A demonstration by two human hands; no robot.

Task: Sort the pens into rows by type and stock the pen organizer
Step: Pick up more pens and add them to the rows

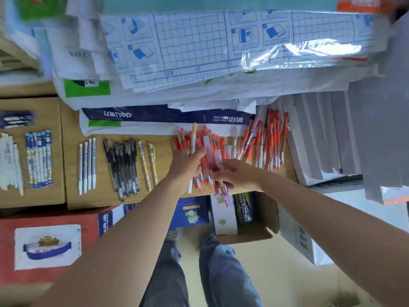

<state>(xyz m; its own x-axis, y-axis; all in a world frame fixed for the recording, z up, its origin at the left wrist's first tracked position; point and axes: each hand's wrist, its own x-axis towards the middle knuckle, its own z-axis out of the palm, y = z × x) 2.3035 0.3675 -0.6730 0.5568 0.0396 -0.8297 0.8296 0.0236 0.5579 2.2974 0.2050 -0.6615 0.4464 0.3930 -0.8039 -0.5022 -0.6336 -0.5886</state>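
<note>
Left hand gripping pen, right hand — purple pens

red pens; black pens; yellow pens; blue-patterned pens; blue-gridded white sheet

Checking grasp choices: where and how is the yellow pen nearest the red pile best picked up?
Pinch the yellow pen mid-barrel, coming down from above. It lies flat on the tabletop with bare wood along both long sides, leaving room for fingertips.
</note>
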